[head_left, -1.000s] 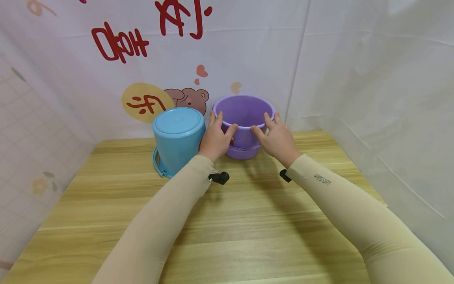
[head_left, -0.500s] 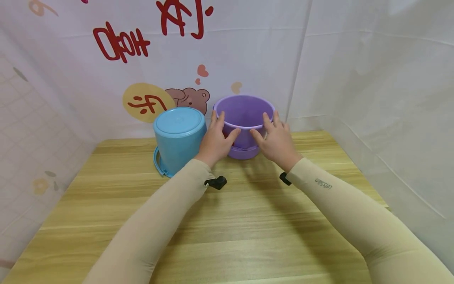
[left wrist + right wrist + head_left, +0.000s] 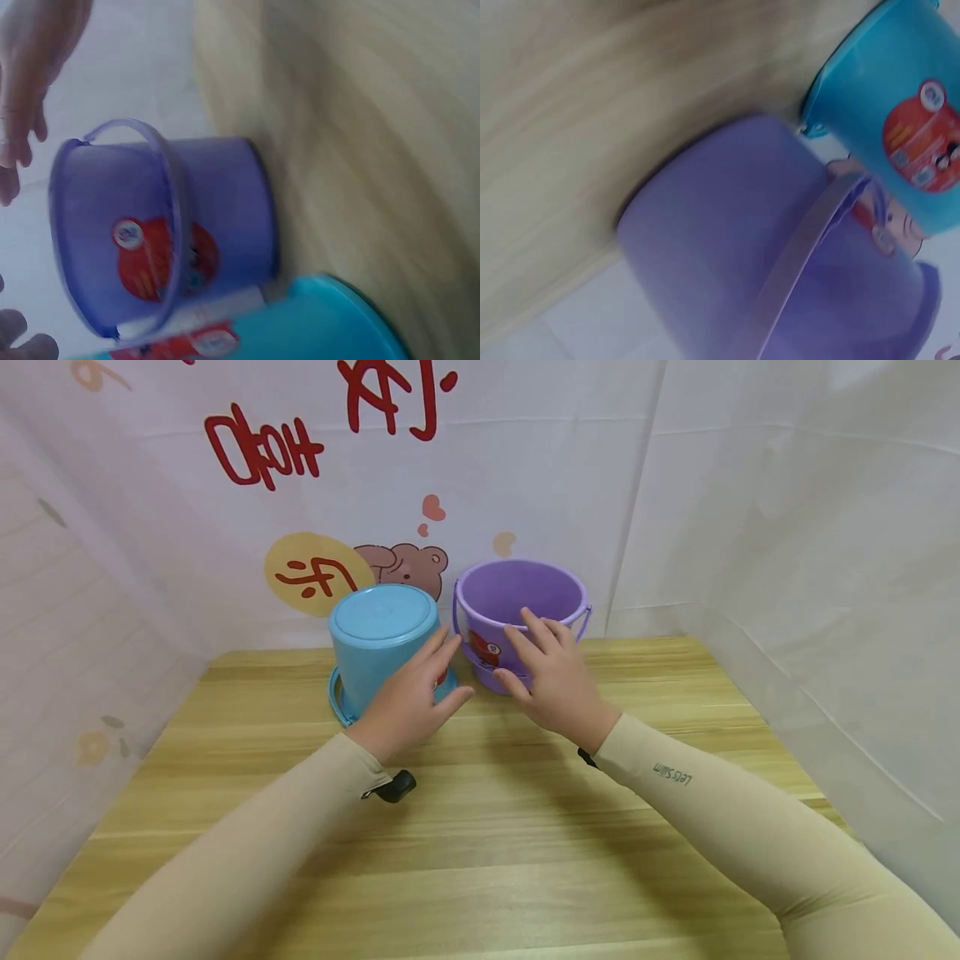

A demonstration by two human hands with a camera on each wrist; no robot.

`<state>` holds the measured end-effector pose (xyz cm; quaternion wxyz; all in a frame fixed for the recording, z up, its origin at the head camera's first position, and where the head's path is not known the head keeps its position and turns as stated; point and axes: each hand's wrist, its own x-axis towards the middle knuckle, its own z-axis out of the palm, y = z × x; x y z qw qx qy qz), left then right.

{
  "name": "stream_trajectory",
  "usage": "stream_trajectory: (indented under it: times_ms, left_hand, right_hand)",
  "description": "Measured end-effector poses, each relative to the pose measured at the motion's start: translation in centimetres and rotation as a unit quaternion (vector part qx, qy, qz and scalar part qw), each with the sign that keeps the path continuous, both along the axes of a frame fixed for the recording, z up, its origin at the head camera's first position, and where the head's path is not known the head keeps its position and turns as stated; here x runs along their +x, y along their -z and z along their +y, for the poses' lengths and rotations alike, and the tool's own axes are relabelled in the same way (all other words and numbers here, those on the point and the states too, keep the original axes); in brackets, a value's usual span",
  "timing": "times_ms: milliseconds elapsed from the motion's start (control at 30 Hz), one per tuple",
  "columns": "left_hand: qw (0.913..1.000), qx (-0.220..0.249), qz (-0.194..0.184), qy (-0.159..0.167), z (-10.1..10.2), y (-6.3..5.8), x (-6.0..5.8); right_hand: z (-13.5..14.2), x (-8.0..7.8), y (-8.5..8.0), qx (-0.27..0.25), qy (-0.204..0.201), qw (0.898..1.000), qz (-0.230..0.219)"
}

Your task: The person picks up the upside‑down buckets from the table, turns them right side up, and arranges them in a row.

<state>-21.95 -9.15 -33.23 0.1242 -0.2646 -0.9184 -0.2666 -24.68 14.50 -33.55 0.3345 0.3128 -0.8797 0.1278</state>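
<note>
A purple bucket [image 3: 517, 589] stands upright against the backdrop, its mouth upward. Its handle [image 3: 178, 217] hangs down across the front in the left wrist view. To its left a light blue bucket [image 3: 384, 618] sits upside down on the wooden table [image 3: 480, 860]. My left hand [image 3: 405, 706] is in front of the blue bucket, fingers extended and holding nothing; whether it touches the bucket cannot be told. My right hand [image 3: 558, 681] is before the purple bucket with spread fingers, covering part of its front, and grips nothing.
Behind the buckets hangs a white fabric backdrop [image 3: 555, 485] with red lettering and a cartoon bear [image 3: 412, 568]. White sheets [image 3: 840, 568] also close off the sides. The blue bucket's handle [image 3: 335, 697] lies at its left, near the tabletop.
Both hands have come off the purple bucket's rim. The left hand has moved left and toward me, in front of the blue bucket; the right has drawn slightly left and nearer. The purple bucket stays put.
</note>
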Motion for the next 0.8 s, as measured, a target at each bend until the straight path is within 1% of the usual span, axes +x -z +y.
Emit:
stream_trajectory:
  times_ms: [167, 267, 400, 533, 667, 800]
  left_hand:
    - [0.999, -0.04, 0.006, 0.017, -2.2, 1.0, 1.1]
    - [0.9977, -0.064, -0.001, 0.023, -3.4, 1.6, 1.7]
    - [0.9945, -0.099, -0.028, 0.022, -5.2, 2.3, 2.3]
    - [0.9893, -0.133, -0.057, 0.019, -7.0, 2.9, 2.7]
    - [0.9826, -0.159, -0.095, 0.016, -8.7, 3.6, 2.9]
    - [0.9758, -0.175, -0.131, -0.001, -10.4, 4.5, 2.9]
  right_hand:
    - [-1.3, 0.5, 0.7, 0.016, -0.034, 0.999, -0.007]
    - [-2.0, 0.7, 1.1, 0.029, -0.054, 0.998, -0.018]
    - [-2.7, 0.8, 1.7, 0.053, -0.063, 0.995, -0.046]
    - [-3.4, 0.8, 2.5, 0.084, -0.069, 0.991, -0.081]
    - [-4.0, 0.6, 3.2, 0.117, -0.082, 0.983, -0.114]
    - [-4.6, 0.4, 3.8, 0.145, -0.084, 0.974, -0.155]
